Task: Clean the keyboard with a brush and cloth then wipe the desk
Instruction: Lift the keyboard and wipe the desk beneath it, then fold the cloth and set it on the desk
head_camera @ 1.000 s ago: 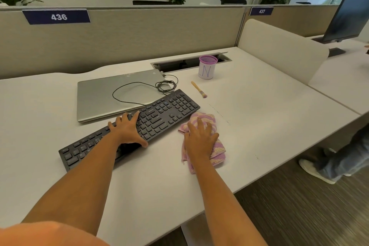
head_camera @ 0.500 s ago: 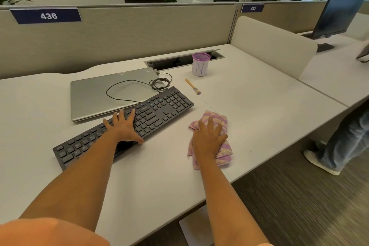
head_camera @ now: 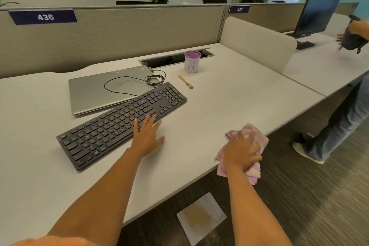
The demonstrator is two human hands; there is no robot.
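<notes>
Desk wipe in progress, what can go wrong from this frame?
1. The pink-and-white striped cloth, bunched in the right hand, overhangs the front edge of the white desk; it may slip to the floor.
2. The left hand rests flat on the front of the black keyboard; a push could shove it into the silver laptop behind.

Black keyboard (head_camera: 121, 124), pink-and-cream striped cloth (head_camera: 252, 136), white desk (head_camera: 229, 94), silver laptop (head_camera: 99, 90), purple-rimmed white cup (head_camera: 191, 63).

Cloth (head_camera: 253, 132) partly hidden under right hand (head_camera: 240, 152), keyboard (head_camera: 119, 122) legends unreadable (too small), bystander (head_camera: 341, 124) cut by right edge
</notes>
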